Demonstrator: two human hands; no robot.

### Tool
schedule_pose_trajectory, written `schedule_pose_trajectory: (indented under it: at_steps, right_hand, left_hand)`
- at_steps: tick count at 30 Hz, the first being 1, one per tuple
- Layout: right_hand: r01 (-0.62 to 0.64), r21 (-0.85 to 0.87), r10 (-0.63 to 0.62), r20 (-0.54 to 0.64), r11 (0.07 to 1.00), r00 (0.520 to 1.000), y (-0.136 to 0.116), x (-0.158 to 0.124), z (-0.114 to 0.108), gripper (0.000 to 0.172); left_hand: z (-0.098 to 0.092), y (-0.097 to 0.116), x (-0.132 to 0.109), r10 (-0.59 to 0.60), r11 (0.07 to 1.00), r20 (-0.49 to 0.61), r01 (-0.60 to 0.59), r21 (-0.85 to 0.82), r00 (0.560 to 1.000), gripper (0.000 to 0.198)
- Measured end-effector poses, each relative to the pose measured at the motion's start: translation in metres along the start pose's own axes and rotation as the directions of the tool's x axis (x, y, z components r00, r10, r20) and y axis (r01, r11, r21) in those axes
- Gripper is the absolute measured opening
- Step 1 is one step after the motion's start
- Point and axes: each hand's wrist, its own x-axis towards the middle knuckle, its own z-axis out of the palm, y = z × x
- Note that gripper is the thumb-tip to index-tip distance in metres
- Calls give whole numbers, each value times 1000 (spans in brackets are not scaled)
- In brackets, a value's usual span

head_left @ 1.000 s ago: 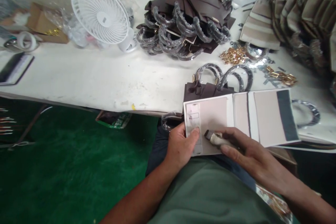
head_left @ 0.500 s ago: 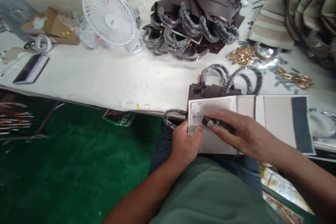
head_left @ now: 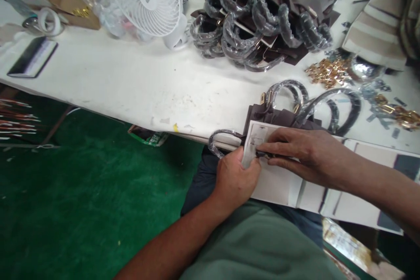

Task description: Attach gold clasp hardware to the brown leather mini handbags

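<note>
A long flat bag panel [head_left: 277, 183], pale beige with white borders and a dark band at its far right, lies across my lap at the table edge. My left hand [head_left: 236, 179] pinches its left end, thumb on top. My right hand [head_left: 308, 153] is closed around a slim dark hand tool [head_left: 262, 154], whose tip rests on the panel beside a small drawn rectangle. The tool's kind is hard to make out, since fingers cover most of it. Under and behind the panel are dark brown leather pieces [head_left: 274, 116] with plastic-wrapped loop handles [head_left: 349, 109].
Dark brown bag parts [head_left: 262, 13] with wrapped handles are heaped at the back, beside a white fan [head_left: 147, 0]. Gold metal fittings [head_left: 328, 72] lie in piles at right, near stacked beige panels [head_left: 377, 26]. A notebook [head_left: 33, 57] and tape roll [head_left: 49, 22] are at left.
My view has shifted, so the table things appear higher and farther right. The panel is now angled down toward its right end. Both hands keep their holds, and the tool tip stays near the drawn rectangle.
</note>
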Motion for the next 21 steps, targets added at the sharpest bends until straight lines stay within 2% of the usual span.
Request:
schedule_pose_trajectory:
  at_steps: [5,14,21]
  right_hand:
    - [63,5,-63,37,998,997,10,4,-2,38]
    - [89,62,-93,57,994,994,16,9,-2,36]
    - [134,21,-136,113,991,984,17,16,-9,35]
  left_hand:
    - [-1,2,1,-7,1000,10,8,-9,1000,25]
    - [0,7,-1,-30,1000,-17,30,5,999,21]
    - [1,1,0,4,1000,-20,-4,31,1000,25]
